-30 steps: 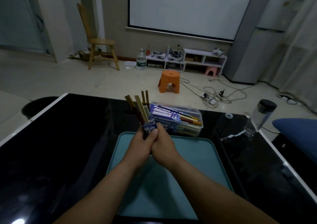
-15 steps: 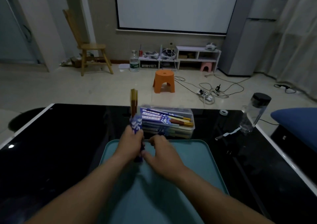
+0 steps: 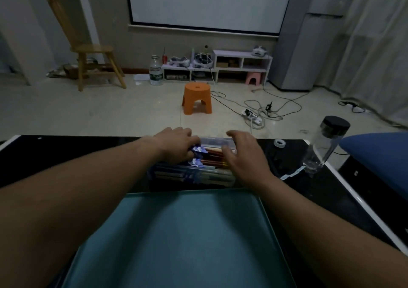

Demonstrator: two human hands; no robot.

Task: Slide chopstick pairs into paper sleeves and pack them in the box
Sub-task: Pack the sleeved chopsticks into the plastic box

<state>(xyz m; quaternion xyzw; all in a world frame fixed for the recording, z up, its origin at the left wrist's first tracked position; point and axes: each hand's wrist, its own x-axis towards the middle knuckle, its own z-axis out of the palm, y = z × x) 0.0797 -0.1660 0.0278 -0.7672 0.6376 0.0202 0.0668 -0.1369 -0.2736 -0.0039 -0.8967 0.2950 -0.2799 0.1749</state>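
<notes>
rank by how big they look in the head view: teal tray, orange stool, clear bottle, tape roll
1. teal tray
2. clear bottle and orange stool look about alike; the stool stands farther off, so unranked
3. tape roll

The left hand grips the blue end of a sleeved chopstick pair inside the clear plastic box. The right hand lies spread over the box's right end.

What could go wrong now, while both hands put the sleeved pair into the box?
The box already looks full, so the sleeved pair held by the left hand may roll off. The right hand touches bare chopstick ends and could push them out of their sleeves. The bottle stands near that forearm.
</notes>
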